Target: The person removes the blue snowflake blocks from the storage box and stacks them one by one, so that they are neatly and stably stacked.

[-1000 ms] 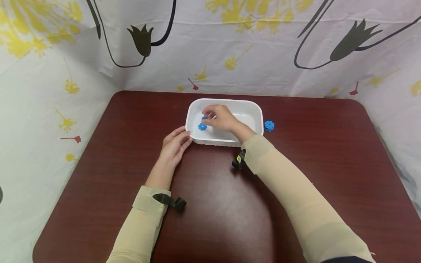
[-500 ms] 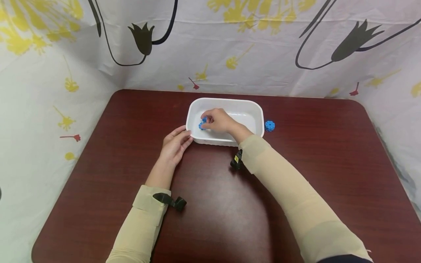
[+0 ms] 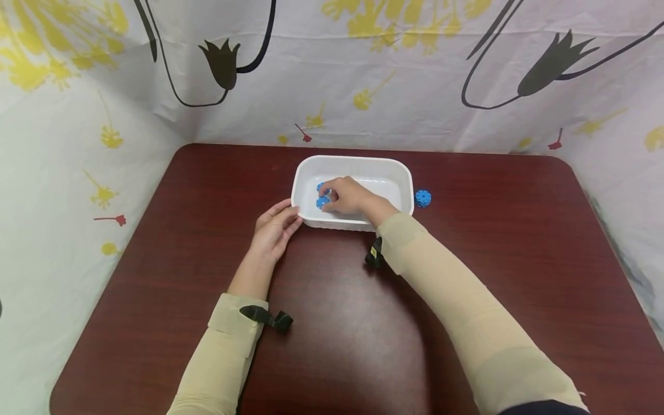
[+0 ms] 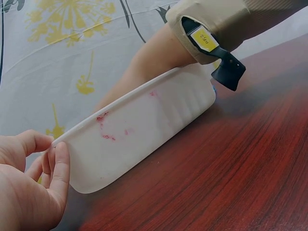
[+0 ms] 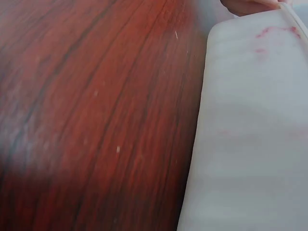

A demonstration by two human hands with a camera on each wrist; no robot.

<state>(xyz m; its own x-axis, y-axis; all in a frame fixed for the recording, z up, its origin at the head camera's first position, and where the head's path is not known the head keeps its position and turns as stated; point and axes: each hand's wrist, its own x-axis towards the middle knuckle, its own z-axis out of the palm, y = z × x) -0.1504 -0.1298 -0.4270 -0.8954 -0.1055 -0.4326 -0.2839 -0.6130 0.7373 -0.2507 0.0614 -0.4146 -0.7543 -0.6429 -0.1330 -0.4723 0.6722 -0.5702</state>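
A white plastic tray (image 3: 358, 226) stands near the back of the table. My left hand (image 3: 272, 233) grips its left front corner, thumb at the rim and fingers against the outer wall, as the left wrist view also shows. Inside the tray, my right hand (image 3: 349, 195) has its thumb and fingers curled at a blue notched disc (image 3: 321, 202) and appears to pinch it. Another blue notched disc (image 3: 320, 187) shows just behind, partly covered by the fingers. In the right wrist view the tray wall (image 5: 250, 120) hides the right hand.
Outside the tray's right end, a small stack of blue notched discs (image 3: 422, 198) sits on the dark red wooden table (image 3: 332, 323). Patterned cloth (image 3: 332, 86) hangs behind the table's back edge.
My right hand has lowered a little into the tray, its fingers closing in at the blue disc, which has shifted slightly. My left hand keeps its hold on the tray corner.
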